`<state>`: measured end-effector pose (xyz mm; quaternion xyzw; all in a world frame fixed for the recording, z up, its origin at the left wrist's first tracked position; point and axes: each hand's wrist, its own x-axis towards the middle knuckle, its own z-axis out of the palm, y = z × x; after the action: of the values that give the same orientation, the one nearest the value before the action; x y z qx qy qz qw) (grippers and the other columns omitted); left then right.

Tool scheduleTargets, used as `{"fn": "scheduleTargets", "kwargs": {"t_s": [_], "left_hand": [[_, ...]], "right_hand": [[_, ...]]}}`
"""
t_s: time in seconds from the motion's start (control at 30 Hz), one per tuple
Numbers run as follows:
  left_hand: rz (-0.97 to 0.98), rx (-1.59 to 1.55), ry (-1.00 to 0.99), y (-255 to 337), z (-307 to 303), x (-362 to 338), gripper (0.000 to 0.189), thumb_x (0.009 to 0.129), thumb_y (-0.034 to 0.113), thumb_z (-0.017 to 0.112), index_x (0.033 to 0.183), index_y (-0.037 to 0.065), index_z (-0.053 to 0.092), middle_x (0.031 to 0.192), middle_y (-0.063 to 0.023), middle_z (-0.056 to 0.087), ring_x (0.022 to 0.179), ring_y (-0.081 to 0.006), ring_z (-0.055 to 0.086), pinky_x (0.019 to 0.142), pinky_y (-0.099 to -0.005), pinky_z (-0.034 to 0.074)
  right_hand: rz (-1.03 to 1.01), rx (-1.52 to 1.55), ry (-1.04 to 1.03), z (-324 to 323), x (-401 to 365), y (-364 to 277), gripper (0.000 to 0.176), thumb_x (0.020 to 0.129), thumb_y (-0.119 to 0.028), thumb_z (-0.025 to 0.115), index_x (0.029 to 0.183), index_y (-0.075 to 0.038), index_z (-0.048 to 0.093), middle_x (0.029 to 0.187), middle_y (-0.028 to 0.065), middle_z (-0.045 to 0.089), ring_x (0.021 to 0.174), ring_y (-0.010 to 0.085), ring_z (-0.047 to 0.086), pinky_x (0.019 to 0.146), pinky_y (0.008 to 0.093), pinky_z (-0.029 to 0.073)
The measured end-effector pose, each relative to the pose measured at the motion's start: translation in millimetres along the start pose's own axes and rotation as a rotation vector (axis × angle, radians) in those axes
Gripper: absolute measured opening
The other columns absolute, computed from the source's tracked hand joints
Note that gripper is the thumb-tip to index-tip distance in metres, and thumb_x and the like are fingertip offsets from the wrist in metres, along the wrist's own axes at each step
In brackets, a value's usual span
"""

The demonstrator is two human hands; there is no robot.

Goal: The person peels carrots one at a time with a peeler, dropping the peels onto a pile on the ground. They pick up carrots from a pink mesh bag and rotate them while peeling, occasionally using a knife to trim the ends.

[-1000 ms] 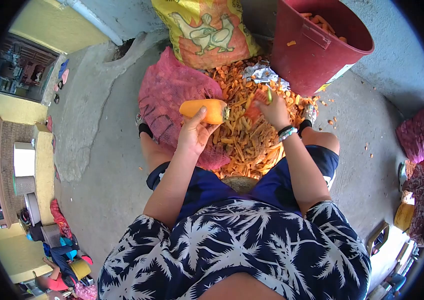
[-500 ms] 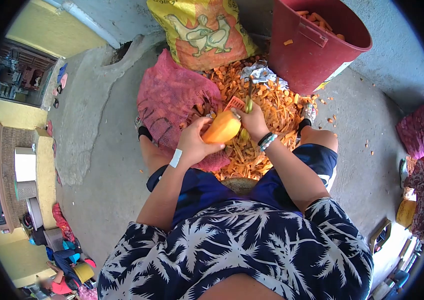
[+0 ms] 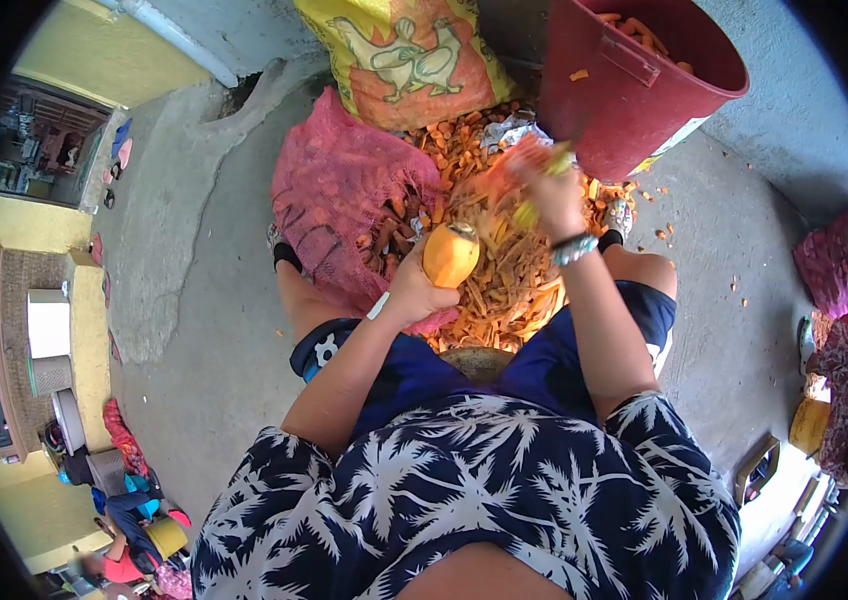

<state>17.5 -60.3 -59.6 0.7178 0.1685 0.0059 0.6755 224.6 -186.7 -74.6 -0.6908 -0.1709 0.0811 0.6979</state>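
My left hand (image 3: 422, 287) wraps round a thick peeled carrot (image 3: 451, 256), its dark stem end facing up and away from me. My right hand (image 3: 552, 198), smeared by motion, is closed on a red-orange slotted tool (image 3: 516, 168) and a knife with a yellow-green handle (image 3: 561, 158); the blade is too blurred to make out. Both are held apart from the carrot, above a heap of carrot peelings (image 3: 514, 300) between my feet. Left of the heap lies a pink mesh sack (image 3: 334, 190) with unpeeled carrots showing at its mouth.
A dark red bucket (image 3: 594, 110) with peeled carrots stands behind the heap at right. Beside it leans a yellow-orange sack (image 3: 424, 80) printed with chickens. Crumpled foil (image 3: 512, 130) lies on the heap. Another person (image 3: 844, 400) is at the far right, near a purple mesh sack (image 3: 839, 260).
My right hand has swung up and right, away from the carrot, with its tools. My left hand has turned the carrot so that its stem end points upward.
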Motion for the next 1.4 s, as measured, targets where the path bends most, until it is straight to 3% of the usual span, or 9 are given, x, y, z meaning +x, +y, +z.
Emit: {"fn": "scheduleTargets", "kwargs": {"t_s": [0.1, 0.2, 0.33, 0.93, 1.1, 1.2, 1.3, 1.33, 1.4], "left_hand": [[0.043, 0.051, -0.001, -1.9, -10.0, -0.5, 0.077, 0.057, 0.005, 0.071, 0.125, 0.003, 0.037, 0.109, -0.0046, 0.052, 0.098, -0.0141, 0.051, 0.086, -0.0283, 0.041], [0.017, 0.049, 0.079, -7.1, -24.6, 7.0, 0.076, 0.057, 0.005, 0.072, 0.124, 0.003, 0.037, 0.109, -0.0054, 0.052, 0.098, -0.0144, 0.052, 0.086, -0.0286, 0.041], [-0.005, 0.104, 0.117, 1.9, -42.8, 16.1, 0.061, 0.058, 0.007, 0.072, 0.113, 0.002, 0.046, 0.101, -0.0056, 0.057, 0.091, -0.0153, 0.055, 0.082, -0.0294, 0.043], [-0.043, 0.153, -0.087, 21.1, -31.1, 13.9, 0.042, 0.059, 0.011, 0.070, 0.096, 0.002, 0.055, 0.082, -0.0024, 0.059, 0.074, -0.0125, 0.056, 0.069, -0.0274, 0.045], [0.061, 0.649, 0.098, 28.0, -25.6, 20.1, 0.046, 0.057, 0.012, 0.071, 0.099, 0.000, 0.054, 0.082, -0.0040, 0.061, 0.075, -0.0158, 0.058, 0.071, -0.0297, 0.046], [-0.036, 0.173, -0.210, 10.1, -38.7, 18.4, 0.049, 0.056, 0.011, 0.072, 0.100, 0.001, 0.054, 0.086, -0.0040, 0.061, 0.077, -0.0168, 0.058, 0.072, -0.0298, 0.046], [-0.015, 0.330, -0.176, 15.7, -39.3, 18.0, 0.051, 0.056, 0.011, 0.073, 0.104, 0.002, 0.054, 0.090, -0.0038, 0.060, 0.083, -0.0169, 0.057, 0.077, -0.0299, 0.045], [0.047, 0.325, -0.208, 18.3, -31.8, 16.7, 0.053, 0.057, 0.011, 0.073, 0.105, 0.003, 0.053, 0.093, -0.0046, 0.060, 0.086, -0.0168, 0.057, 0.079, -0.0302, 0.044], [0.092, 0.320, -0.222, 18.0, -19.8, 16.6, 0.058, 0.058, 0.011, 0.074, 0.111, 0.003, 0.052, 0.097, -0.0093, 0.060, 0.092, -0.0175, 0.056, 0.084, -0.0300, 0.042]], "right_hand": [[-0.077, 0.061, 0.245, -32.0, 27.3, 3.4, 0.021, 0.073, -0.006, 0.068, 0.091, 0.001, 0.059, 0.077, 0.0067, 0.064, 0.065, 0.0120, 0.059, 0.058, 0.0281, 0.047], [0.030, -0.582, -0.219, -22.0, 4.6, -13.6, 0.023, 0.079, -0.025, 0.063, 0.086, -0.004, 0.062, 0.077, 0.0133, 0.064, 0.066, 0.0223, 0.062, 0.062, 0.0324, 0.048], [-0.151, -0.553, -0.694, 6.0, -46.0, -31.0, 0.024, 0.076, -0.026, 0.066, 0.081, -0.003, 0.060, 0.064, 0.0139, 0.056, 0.059, 0.0249, 0.054, 0.058, 0.0350, 0.042], [-0.115, -0.520, -0.772, 23.7, -56.4, -9.4, 0.018, 0.072, -0.016, 0.066, 0.080, -0.001, 0.060, 0.067, 0.0185, 0.058, 0.064, 0.0330, 0.056, 0.059, 0.0399, 0.044], [-0.044, -0.517, -0.806, 26.5, -52.0, 3.6, 0.016, 0.071, -0.014, 0.063, 0.077, 0.000, 0.059, 0.066, 0.0199, 0.057, 0.067, 0.0344, 0.057, 0.061, 0.0408, 0.045], [-0.036, -0.568, -0.869, 26.8, -43.5, -11.7, 0.017, 0.071, -0.016, 0.063, 0.075, 0.000, 0.058, 0.070, 0.0201, 0.059, 0.068, 0.0346, 0.058, 0.063, 0.0408, 0.046], [-0.144, -0.852, -0.815, 39.6, -38.6, 78.9, 0.020, 0.073, -0.018, 0.060, 0.078, 0.002, 0.060, 0.078, 0.0196, 0.061, 0.073, 0.0339, 0.059, 0.067, 0.0402, 0.048], [0.192, -1.036, -0.767, 33.6, -39.9, 86.9, 0.024, 0.075, -0.019, 0.057, 0.084, 0.003, 0.062, 0.087, 0.0193, 0.062, 0.080, 0.0334, 0.060, 0.071, 0.0394, 0.049], [0.285, -1.128, -0.902, 25.9, -45.1, 111.8, 0.025, 0.076, -0.019, 0.056, 0.087, 0.003, 0.062, 0.090, 0.0199, 0.062, 0.083, 0.0334, 0.060, 0.072, 0.0391, 0.049]]}}
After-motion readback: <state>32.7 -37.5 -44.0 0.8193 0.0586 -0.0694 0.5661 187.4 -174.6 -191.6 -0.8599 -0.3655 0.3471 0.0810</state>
